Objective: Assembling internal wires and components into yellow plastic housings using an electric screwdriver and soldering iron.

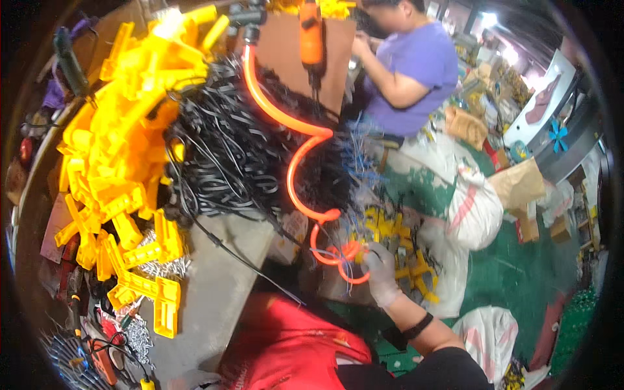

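Yellow heap: glossy yellow plastic parts, piled high across the upper left, spilling down the counter.
Screws: silver screws in a loose pile, lower left.
Black cables: a dense tangle of black cables, upper centre-left; one strand trails across the counter's edge.
Left hand: outside the frame – cannot tell how far it is open or what it has.
Lettering: pale marks on the red garment, lower middle, too blurred to read.
Orange hose: a bright, shiny coiled hose, hanging from upper middle to centre, partly hiding the cables; its lower loops bunch beside the right hand.
Right hand: the right hand, right of centre, fingers bent, at the hose's lowest loops – whether it grips them cannot be told.
Yellow pieces: more yellow pieces, just beyond that hand, partly covered by it.
Co-worker: a person in a purple shirt, upper right.
Sacks: a bulging white sack, right.
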A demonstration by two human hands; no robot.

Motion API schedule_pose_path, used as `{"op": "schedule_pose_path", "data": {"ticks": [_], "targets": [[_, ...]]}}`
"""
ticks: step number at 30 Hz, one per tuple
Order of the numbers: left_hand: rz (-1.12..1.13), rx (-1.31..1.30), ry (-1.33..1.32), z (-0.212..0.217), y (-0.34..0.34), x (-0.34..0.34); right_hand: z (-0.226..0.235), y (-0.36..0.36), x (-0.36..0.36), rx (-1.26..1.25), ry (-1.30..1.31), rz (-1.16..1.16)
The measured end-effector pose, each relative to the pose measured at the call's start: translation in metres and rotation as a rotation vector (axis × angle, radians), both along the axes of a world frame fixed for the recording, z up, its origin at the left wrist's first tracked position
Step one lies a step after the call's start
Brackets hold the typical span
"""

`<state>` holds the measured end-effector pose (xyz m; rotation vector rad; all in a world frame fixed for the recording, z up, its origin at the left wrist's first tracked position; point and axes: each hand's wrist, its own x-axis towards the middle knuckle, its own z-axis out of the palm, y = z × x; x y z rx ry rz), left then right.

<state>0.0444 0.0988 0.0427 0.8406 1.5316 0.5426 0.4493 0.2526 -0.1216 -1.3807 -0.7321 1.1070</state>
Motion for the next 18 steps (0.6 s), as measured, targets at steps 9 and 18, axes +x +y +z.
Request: {"op": "schedule_pose_path", "data": {"ticks": [9,18], "targets": [[-1.005,1.07,0.411,0.012,0.098,0.056,0.208,-0.014,-0.032,0.68,0.195,0.018],[-1.138,0.842,0.028,-0.055,0.125,0.16,0.311,-0.03,-0.123,0.8,0.463,0.67]]}}
